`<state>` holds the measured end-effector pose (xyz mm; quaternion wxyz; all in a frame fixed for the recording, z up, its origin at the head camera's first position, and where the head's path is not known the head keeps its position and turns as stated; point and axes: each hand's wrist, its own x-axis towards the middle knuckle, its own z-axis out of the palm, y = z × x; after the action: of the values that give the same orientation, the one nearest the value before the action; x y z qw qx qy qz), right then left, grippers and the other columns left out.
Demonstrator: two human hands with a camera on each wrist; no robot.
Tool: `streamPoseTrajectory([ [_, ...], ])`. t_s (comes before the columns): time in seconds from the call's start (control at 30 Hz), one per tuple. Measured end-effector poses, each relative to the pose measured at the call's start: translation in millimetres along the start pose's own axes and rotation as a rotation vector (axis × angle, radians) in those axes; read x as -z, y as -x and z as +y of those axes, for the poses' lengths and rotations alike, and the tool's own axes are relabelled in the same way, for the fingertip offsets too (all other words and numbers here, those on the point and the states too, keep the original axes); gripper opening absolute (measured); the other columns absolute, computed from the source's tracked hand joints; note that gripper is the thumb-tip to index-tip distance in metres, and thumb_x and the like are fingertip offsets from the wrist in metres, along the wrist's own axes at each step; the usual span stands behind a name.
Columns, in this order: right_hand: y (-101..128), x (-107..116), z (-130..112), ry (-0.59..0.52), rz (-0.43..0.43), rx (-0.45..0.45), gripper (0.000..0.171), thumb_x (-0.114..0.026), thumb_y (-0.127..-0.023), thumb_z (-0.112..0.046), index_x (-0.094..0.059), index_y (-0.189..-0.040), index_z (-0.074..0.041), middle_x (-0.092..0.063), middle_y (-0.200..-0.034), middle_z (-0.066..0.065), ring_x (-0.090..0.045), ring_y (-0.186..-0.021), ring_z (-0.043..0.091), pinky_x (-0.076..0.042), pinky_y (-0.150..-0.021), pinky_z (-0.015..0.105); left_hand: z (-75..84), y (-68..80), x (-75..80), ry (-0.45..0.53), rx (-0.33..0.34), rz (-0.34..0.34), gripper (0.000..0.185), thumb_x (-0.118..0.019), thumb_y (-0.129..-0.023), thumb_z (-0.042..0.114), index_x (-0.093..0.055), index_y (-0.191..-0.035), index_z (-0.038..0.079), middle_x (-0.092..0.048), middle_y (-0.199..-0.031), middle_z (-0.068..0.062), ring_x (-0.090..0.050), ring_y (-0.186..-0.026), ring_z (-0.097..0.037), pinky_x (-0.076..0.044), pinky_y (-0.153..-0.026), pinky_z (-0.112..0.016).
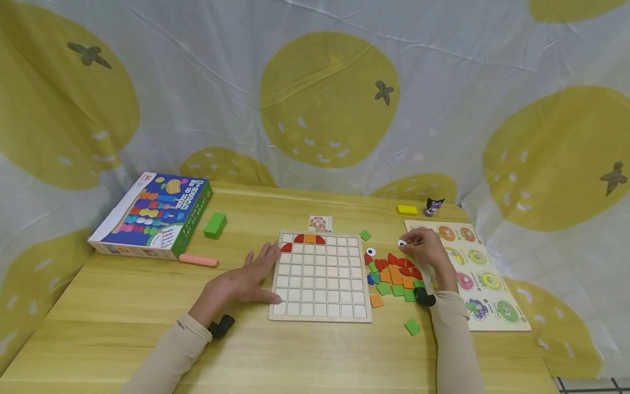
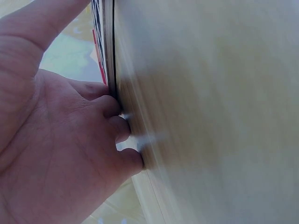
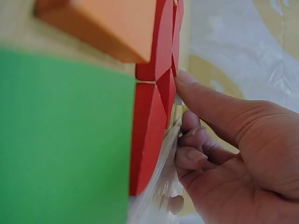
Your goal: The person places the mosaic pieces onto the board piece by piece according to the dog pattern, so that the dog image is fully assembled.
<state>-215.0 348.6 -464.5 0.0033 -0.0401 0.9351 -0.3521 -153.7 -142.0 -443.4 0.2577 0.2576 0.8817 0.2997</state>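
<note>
Head view: a person is working at a wooden grid board (image 1: 320,276) lying on the bench (image 1: 295,350). Only a few tiles are sitting in the board's far-left corner, three red pieces and one orange, so the filling judged from this is barely begun, with nearly every cell showing bare. The left hand (image 1: 251,279) is lying flat, fingers straight and spread, against the board's left edge and gripping nothing. The right hand (image 1: 423,246) is hovering, fingers curled, over the far side of the pile of loose tiles (image 1: 394,276) just right of the board, pinching a small white round piece (image 1: 402,243); a second white round piece (image 1: 371,251) is lying between pile and board. A pattern card (image 1: 320,224) is lying just beyond the board, a game box (image 1: 152,214) far left, and a fruit puzzle board (image 1: 472,273) at the right. Left wrist view: the fingers (image 2: 119,128) are pressing against the board's side edge (image 2: 108,46), a contact the head view is only suggesting; the tiles are out of sight here. Right wrist view: red tiles (image 3: 154,93), an orange tile (image 3: 107,23) and a green tile (image 3: 60,140) are filling the near field, with the right thumb (image 3: 210,105) reaching toward the reds; the white piece is not showing here.
</note>
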Motion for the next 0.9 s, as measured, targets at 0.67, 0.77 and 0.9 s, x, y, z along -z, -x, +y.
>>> streamPoseTrajectory([
  [0.67, 6, 9, -20, -0.073, 0.063, -0.004, 0.018, -0.083, -0.096, -0.012, -0.080, -0.102, 0.005, -0.080, -0.091, 0.016, -0.072, -0.076, 0.019, -0.055, -0.068, 0.019, 0.6, 0.8, -0.8, -0.004, 0.006, -0.008, 0.116, -0.084, -0.096, 0.035, -0.005, -0.170, -0.006, 0.009, -0.179, -0.023, 0.012, -0.165, -0.042, 0.006, -0.131, -0.064],
  [0.77, 7, 7, -36, -0.108, 0.048, -0.005, 0.018, -0.082, -0.097, -0.013, -0.081, -0.105, 0.003, -0.080, -0.091, 0.016, -0.076, -0.080, 0.032, -0.055, -0.066, 0.022, 0.9, 0.9, -0.2, -0.008, 0.005, -0.007, 0.116, -0.084, -0.096, 0.036, -0.005, -0.170, -0.006, 0.008, -0.179, -0.024, 0.011, -0.165, -0.043, 0.005, -0.131, -0.064],
  [0.9, 8, 0, -59, -0.156, 0.044, 0.003, 0.016, -0.080, -0.099, -0.013, -0.083, -0.106, 0.002, -0.080, -0.086, 0.016, -0.074, -0.081, 0.044, -0.051, -0.059, 0.026, 1.7, 0.3, 0.2, -0.016, 0.003, -0.006, 0.115, -0.084, -0.096, 0.036, -0.005, -0.170, -0.006, 0.008, -0.179, -0.024, 0.010, -0.166, -0.043, 0.005, -0.131, -0.065],
])
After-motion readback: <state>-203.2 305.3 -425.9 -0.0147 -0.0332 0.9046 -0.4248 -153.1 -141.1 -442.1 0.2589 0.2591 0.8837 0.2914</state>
